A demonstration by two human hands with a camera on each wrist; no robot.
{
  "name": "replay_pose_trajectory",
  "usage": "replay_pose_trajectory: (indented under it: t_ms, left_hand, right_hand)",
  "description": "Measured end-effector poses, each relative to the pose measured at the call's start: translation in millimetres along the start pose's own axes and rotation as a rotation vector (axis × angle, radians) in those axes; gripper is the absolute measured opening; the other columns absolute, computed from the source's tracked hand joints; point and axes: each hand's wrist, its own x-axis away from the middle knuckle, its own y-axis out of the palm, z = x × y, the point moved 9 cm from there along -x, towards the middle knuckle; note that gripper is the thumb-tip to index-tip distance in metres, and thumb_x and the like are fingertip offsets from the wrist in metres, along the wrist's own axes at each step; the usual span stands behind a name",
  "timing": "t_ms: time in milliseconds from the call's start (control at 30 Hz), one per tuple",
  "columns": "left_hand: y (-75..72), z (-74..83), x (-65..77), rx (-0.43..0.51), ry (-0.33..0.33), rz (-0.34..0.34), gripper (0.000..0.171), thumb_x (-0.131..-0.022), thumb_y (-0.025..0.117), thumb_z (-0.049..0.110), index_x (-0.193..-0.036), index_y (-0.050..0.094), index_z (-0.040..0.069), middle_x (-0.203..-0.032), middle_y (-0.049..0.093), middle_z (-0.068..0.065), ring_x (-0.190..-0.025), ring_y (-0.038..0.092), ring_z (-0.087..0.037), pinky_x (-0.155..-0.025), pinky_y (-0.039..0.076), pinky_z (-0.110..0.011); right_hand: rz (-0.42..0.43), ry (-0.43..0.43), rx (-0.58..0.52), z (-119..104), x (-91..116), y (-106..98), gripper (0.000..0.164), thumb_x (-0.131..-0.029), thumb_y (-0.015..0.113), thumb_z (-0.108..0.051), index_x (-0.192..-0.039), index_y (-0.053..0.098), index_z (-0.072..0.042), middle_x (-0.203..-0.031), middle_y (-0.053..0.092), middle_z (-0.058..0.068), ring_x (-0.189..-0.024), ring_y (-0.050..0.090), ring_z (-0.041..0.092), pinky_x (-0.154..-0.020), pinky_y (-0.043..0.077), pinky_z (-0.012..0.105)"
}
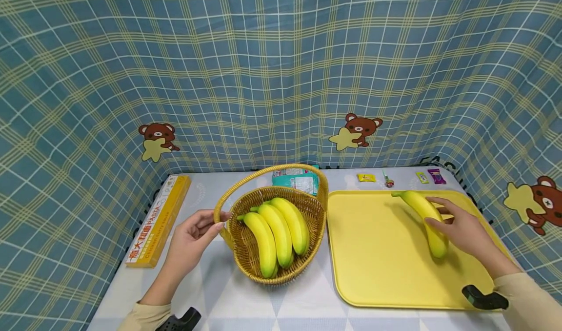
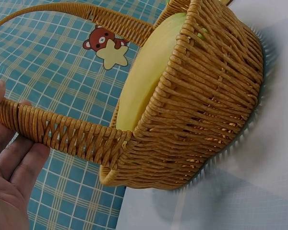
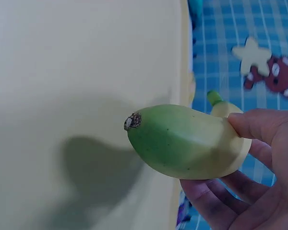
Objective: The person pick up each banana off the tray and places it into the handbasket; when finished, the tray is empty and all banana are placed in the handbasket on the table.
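A wicker basket [image 1: 313, 214] with a tall arched handle stands mid-table and tilts toward me. Inside it lie several bananas [image 1: 281, 231]. My left hand [image 1: 193, 236] holds the left side of the handle [image 2: 62, 132], thumb on one face and fingers behind it. On the right, my right hand [image 1: 461, 226] grips a single banana [image 1: 419, 206] by its middle, between thumb and fingers. That banana is above the yellow tray [image 1: 373, 267], its shadow falling on the tray surface. In the right wrist view its greenish tip [image 3: 153, 134] points toward the camera.
A yellow pasta box [image 1: 160, 221] lies at the left edge. Behind the basket is a teal packet [image 1: 303, 182]. Beyond the tray lie a yellow wrapped sweet [image 1: 366, 177], a small item with a green strip [image 1: 388, 179], a green packet [image 1: 422, 177] and a purple one [image 1: 436, 176].
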Motion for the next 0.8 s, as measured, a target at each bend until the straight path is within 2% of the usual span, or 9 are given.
replay_pose_trajectory:
  t_ms: [300, 500, 800]
  left_hand:
    - [-0.6, 1.3, 0.8, -0.002, 0.01, 0.003, 0.021, -0.1, 0.062, -0.001, -0.121, 0.064, -0.002, -0.119, 0.072, -0.015, -0.109, 0.07, -0.014, -0.09, 0.059, -0.026]
    - [-1.3, 0.9, 0.4, -0.004, 0.005, 0.007, 0.022, -0.1, 0.062, -0.001, -0.122, 0.064, -0.002, -0.119, 0.071, -0.016, -0.11, 0.07, -0.015, -0.091, 0.059, -0.027]
    - [-1.1, 0.8, 0.8, 0.01, 0.008, 0.0, 0.023, -0.1, 0.062, -0.001, -0.123, 0.064, -0.003, -0.119, 0.071, -0.017, -0.11, 0.07, -0.024, -0.09, 0.059, -0.027]
  right_hand:
    - [0.007, -0.118, -0.018, -61.1, 6.3, 9.4, 0.064, -0.1, 0.067, -0.039, -0.153, 0.044, -0.011, -0.132, 0.058, 0.031, -0.104, 0.065, 0.043, -0.08, 0.058, 0.055]
    - [-0.004, -0.168, -0.052, -100.8, 12.7, 19.6, 0.06, -0.098, 0.07, -0.035, -0.151, 0.048, -0.017, -0.129, 0.063, 0.02, -0.102, 0.068, 0.032, -0.075, 0.059, 0.039]
    - [-0.102, -0.231, -0.13, -157.3, 17.4, 46.4, 0.056, -0.096, 0.073, -0.034, -0.147, 0.054, -0.023, -0.127, 0.066, 0.006, -0.097, 0.066, 0.017, -0.07, 0.058, 0.027]
